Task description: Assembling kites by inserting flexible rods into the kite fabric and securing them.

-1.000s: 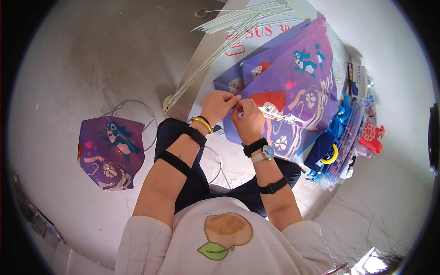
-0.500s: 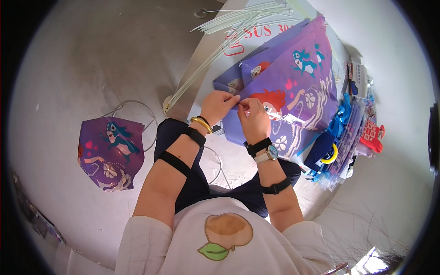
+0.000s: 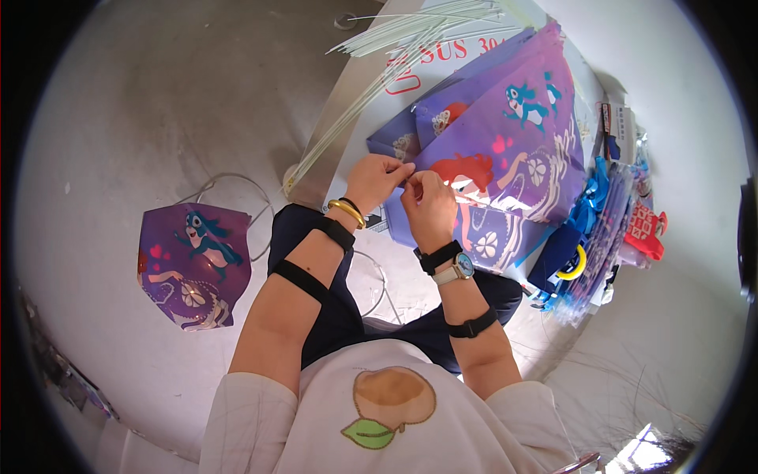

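Observation:
Over the near left part of a large purple printed sheet (image 3: 537,166), both hands meet with their fingers bent. My left hand (image 3: 376,180) pinches at the sheet's edge, thumb and forefinger together. Just right of it, my right hand (image 3: 431,207) is closed, its fingertips almost touching the left ones. What lies between the right fingertips is too small to make out. Overlapping purple layers show a red-haired figure, blue animals and white flowers. The sheet rests on a white box (image 3: 359,118) with red print.
On the floor at the left lies a smaller purple printed piece (image 3: 193,268) with a thin looped cord (image 3: 264,197). A bundle of thin pale rods (image 3: 426,35) crosses the box top. At the right are plastic-wrapped packs (image 3: 588,261), a blue ribbon (image 3: 592,197) and a red pouch (image 3: 647,235).
My right hand has shifted slightly left and toward me, its fingers curling more. My left hand stays almost in place. The view has moved a little.

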